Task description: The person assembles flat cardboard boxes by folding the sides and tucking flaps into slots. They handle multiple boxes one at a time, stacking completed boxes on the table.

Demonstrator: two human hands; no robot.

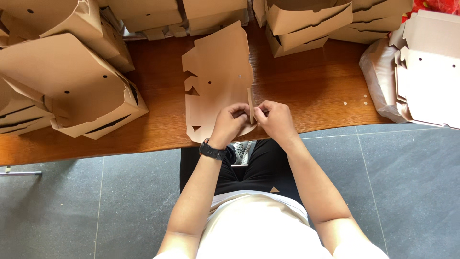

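- The flat cardboard blank lies on the wooden worktop, its near edge just over the front rim, directly ahead of the person
- The left hand, with a black watch at the wrist, is curled and pinches the blank's right-hand flap near the near corner
- The right hand is curled too, its fingertips pinching the same narrow flap from the other side; the two hands almost touch across it
- Both hands sit at the blank's lower right edge, so most of the sheet stretches away from them toward the far side of the worktop
- To fold the flap well, I judge the thumbs should run along the scored line while the rest of the sheet stays flat on the wood, so the crease comes out straight
- Pressure is best kept even on both sides; a lopsided pull could tear the thin tab or bend it off the score
- Folded brown boxes are piled to the left, more boxes at the back, and a stack of pale blanks lies to the right, all well apart from the hands
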